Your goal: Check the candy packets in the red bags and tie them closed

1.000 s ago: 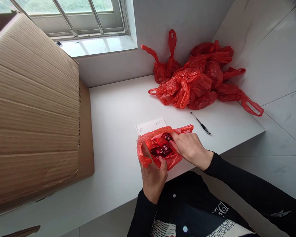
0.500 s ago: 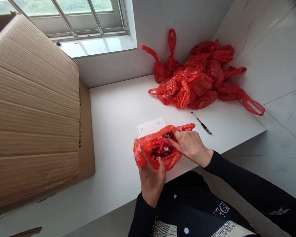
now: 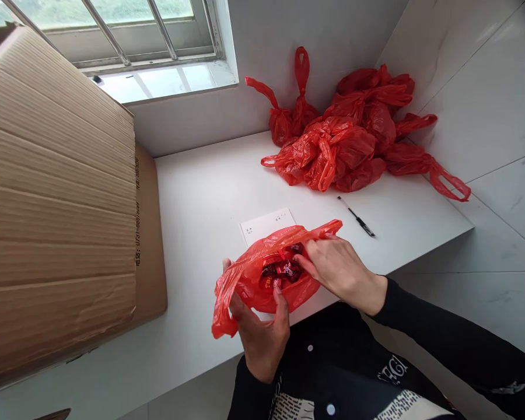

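A small red plastic bag (image 3: 249,280) lies open near the front edge of the white table (image 3: 201,198). Several red-wrapped candies (image 3: 282,269) show inside it. My left hand (image 3: 258,332) grips the bag's near side from below, with a handle loop hanging over it to the left. My right hand (image 3: 339,265) holds the bag's right rim, fingers curled at the opening beside the candies.
A large cardboard box (image 3: 56,204) fills the left. A pile of knotted red bags (image 3: 345,140) sits at the back right by the wall. A white paper card (image 3: 266,223) lies just behind the open bag, a black pen (image 3: 356,217) to its right.
My left hand pulled the bag's left side outward, stretching its handle loop to the left and widening the bag. My right hand stayed at the opening.
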A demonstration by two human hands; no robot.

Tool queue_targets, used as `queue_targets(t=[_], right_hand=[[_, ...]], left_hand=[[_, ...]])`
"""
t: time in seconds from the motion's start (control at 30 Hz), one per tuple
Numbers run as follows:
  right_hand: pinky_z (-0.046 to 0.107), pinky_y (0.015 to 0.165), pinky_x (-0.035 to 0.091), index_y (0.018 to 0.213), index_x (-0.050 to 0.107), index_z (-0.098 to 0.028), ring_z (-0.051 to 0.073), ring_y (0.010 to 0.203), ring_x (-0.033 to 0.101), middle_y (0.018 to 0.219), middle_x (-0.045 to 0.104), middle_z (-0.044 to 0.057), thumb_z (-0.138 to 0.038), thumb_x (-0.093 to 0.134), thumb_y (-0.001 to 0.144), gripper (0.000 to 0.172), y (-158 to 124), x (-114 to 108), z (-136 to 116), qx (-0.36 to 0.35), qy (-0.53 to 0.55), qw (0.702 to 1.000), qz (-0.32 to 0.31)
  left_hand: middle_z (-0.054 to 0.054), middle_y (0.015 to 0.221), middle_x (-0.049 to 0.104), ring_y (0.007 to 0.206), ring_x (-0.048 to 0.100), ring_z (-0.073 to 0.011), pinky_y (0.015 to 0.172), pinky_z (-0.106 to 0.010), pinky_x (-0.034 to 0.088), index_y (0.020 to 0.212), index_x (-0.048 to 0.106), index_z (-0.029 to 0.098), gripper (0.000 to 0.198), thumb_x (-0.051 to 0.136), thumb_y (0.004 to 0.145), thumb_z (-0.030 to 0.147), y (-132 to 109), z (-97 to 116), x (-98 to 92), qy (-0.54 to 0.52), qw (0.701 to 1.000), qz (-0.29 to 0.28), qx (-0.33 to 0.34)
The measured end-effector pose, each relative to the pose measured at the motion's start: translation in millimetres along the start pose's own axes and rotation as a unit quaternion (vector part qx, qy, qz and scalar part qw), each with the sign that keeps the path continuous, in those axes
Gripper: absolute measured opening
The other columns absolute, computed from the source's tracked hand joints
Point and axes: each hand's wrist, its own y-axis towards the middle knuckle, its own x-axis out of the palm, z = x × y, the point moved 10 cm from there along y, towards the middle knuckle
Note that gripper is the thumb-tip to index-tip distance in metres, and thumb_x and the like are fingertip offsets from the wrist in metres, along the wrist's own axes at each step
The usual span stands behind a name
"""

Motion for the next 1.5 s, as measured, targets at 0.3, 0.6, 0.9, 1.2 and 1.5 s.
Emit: queue_targets(t=[0.3,0.6,0.9,1.2,1.5], right_hand=[[0.034,0.064,0.031,0.092,0.066,-0.017,0.020,0.063,0.064,0.070,0.069,0.004,-0.008,0.049,0.094,0.019,1,22,-25,-0.083,0.004,0.988,-0.129],[0.033,0.062,0.032,0.104,0.067,-0.017,0.020,0.066,0.066,0.072,0.070,0.005,-0.011,0.046,0.095,0.024,1,17,-17,-0.039,-0.008,0.986,-0.164],[0.036,0.076,0.037,0.106,0.067,-0.020,0.021,0.077,0.065,0.083,0.072,0.006,-0.012,0.052,0.090,0.024,-15,30,-31,-0.137,0.038,0.984,-0.109],[0.035,0.074,0.035,0.104,0.065,-0.018,0.020,0.067,0.064,0.072,0.069,0.004,-0.007,0.049,0.090,0.024,0,29,-41,-0.109,0.020,0.985,-0.134],[0.036,0.071,0.035,0.116,0.063,-0.022,0.020,0.069,0.065,0.077,0.071,0.003,-0.009,0.045,0.092,0.032,-5,34,-49,-0.133,0.065,0.979,-0.138]], left_hand=[[-0.007,0.171,0.007,0.156,0.014,-0.0320,0.123,-0.060,0.026,0.160,-0.002,0.038,0.109,0.066,0.080,0.008,-1,0,1.3,0.013,0.999,-0.021,-0.026],[-0.008,0.172,0.003,0.157,0.013,-0.0320,0.124,-0.058,0.026,0.161,-0.002,0.037,0.109,0.065,0.080,0.007,0,2,3.9,0.025,0.999,-0.017,-0.014],[-0.005,0.171,0.008,0.157,0.012,-0.0310,0.123,-0.054,0.030,0.161,0.002,0.039,0.106,0.069,0.083,0.012,3,-2,-2.3,0.014,0.998,0.016,-0.051],[0.000,0.172,-0.005,0.158,0.003,-0.0318,0.124,-0.063,0.019,0.160,-0.009,0.041,0.110,0.064,0.083,0.008,4,3,-7.6,0.061,0.997,0.033,-0.043],[-0.004,0.172,-0.001,0.157,0.011,-0.0311,0.122,-0.057,0.029,0.161,-0.004,0.039,0.106,0.062,0.083,0.007,0,0,-8.2,0.048,0.996,0.025,-0.076]])
